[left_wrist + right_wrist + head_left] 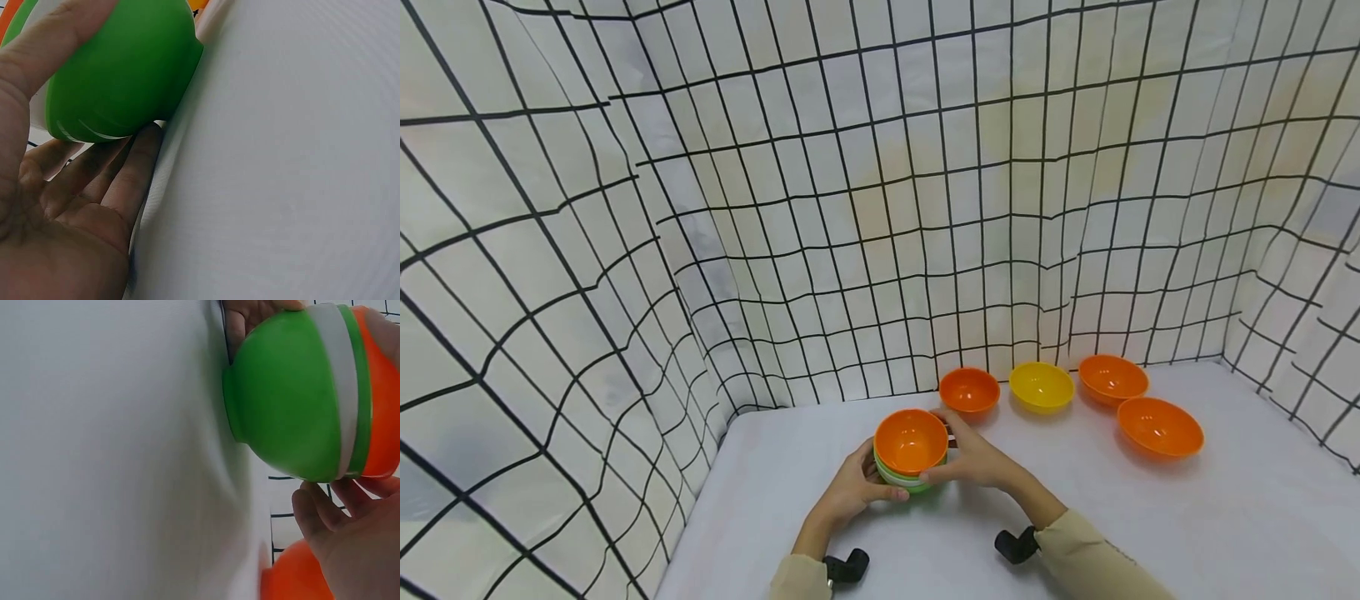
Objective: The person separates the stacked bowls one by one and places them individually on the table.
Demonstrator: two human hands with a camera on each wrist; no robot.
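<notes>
Left hand (853,490): curved round the left side of the stack (912,450), thumb along its near side, fingertips low by the foot
Right hand (973,457): holding the stack's right side, thumb on the near side of the top bowl (912,437), fingers round the far right
Stack: upright between the hands, left of the counter's middle, its foot apparently on the counter (775,500)
Layers: from the bottom, green bowl (287,394), white bowl (340,381), a thin green rim (361,394), then the orange top bowl
Nested so far: apparently four, the orange one seemingly seated, both hands on the stack
Single bowls: small orange (969,392) just beyond the right hand, yellow (1041,387) to its right, then a wider orange pair (1160,427) at far right, all upright
Progress: the stacking looks about half done, with these four bowls left outside the stack
Behind: white wall with a black grid (865,208) along the far edge
</notes>
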